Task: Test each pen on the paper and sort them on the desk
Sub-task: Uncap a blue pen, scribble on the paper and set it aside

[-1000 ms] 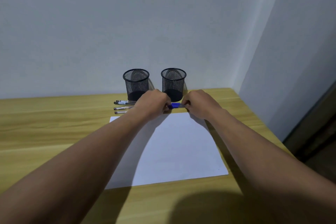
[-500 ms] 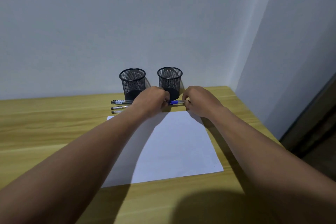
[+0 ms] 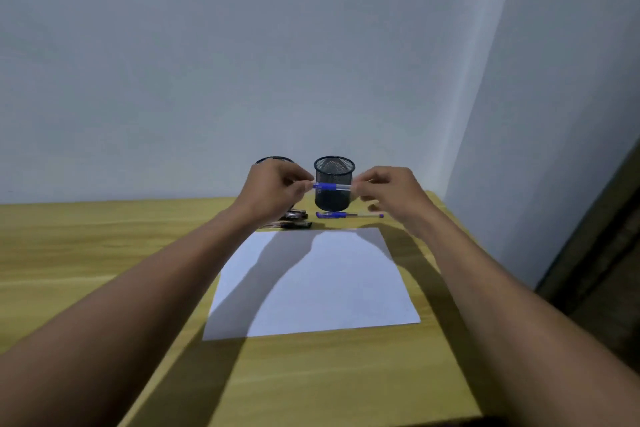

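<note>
- One bench (image 3: 104, 253) of pale wood holds everything. If I drop a pen on it, the pen could roll off the edge.
- One sheet of white paper (image 3: 329, 288) lies flat in the middle, right in front of me. It is loose, so I think it could slide when I start to write on it.
- Two black mesh cups stand at the back by the wall. I can see the right cup (image 3: 334, 166) well. The left cup (image 3: 275, 159) is mostly hidden, and only its rim peeks out. I could knock one over, because my hands are just in front of them.
- Two hands are up in the air. My left hand (image 3: 273, 189) pinches one end of a blue pen (image 3: 330, 186) and my right hand (image 3: 391, 191) pinches the other end.
- That pen lies level in front of the right cup, above the bench and past the far edge of the paper. If I am pulling the cap off, it could pop away and get lost.
- One other blue pen (image 3: 349, 215) lies on the bench below it.
- Some dark pens (image 3: 296, 225) lie beside it. My left arm covers them, so I cannot count them.
</note>
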Motion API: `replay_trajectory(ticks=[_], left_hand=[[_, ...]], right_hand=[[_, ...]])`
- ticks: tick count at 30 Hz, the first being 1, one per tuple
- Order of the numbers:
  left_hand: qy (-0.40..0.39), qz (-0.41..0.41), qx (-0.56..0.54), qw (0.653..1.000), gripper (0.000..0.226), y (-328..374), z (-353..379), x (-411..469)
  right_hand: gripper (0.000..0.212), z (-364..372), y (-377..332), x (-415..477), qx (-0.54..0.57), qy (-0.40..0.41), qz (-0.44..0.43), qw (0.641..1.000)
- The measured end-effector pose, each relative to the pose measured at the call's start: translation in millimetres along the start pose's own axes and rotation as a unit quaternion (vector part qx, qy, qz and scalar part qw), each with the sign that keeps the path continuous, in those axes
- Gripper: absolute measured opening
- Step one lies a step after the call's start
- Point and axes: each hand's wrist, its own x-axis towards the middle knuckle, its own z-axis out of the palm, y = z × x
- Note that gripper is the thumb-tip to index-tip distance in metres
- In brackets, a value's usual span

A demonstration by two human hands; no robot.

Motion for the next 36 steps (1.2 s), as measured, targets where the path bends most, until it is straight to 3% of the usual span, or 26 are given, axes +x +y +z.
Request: replay_trajectory(ticks=[3,7,10,14,20,23,32,36], left_hand=[[0.008,-0.035,-0.069,0.997,0.012,8.5,-15.9,-15.3],[0.030,-0.046,-0.084,0.995,0.015,15.8,-31.0,-27.6],[0.017,-0.036,-0.083,0.996,0.015,21.4,-40.1,-36.3],[-0.007,-0.027,-0.087,0.996,0.015,28.3,-48.3,-42.8],[-0.010,-0.073,-0.203,0.977,0.016,38.5,-55.8,-58.6],[-0.008,-0.077,-0.182,0.980,0.015,26.4,-59.7,-57.4],[-0.003,-0.130,-0.183,0.974,0.011,-5.1,-68.5,-53.0],[0.003,-0.110,-0.134,0.985,0.009,-23.9,-73.1,-47.7]], right_hand=[[0.009,10.2,-12.3,-19.8,0.253,0.011,0.071,0.965],[0.005,33.0,-18.5,-41.9,0.389,0.014,0.091,0.917],[0.001,46.9,-26.3,-54.1,0.381,-0.025,0.085,0.920],[0.012,63.4,-39.2,-61.4,0.362,-0.046,0.063,0.929],[0.003,75.7,-44.4,-64.7,0.336,-0.025,0.029,0.941],[0.003,84.1,-42.0,-62.5,0.280,-0.013,0.009,0.960],[0.005,110.6,-36.0,-44.9,0.287,-0.027,0.013,0.957],[0.010,126.9,-33.2,-39.5,0.291,-0.027,0.013,0.956]])
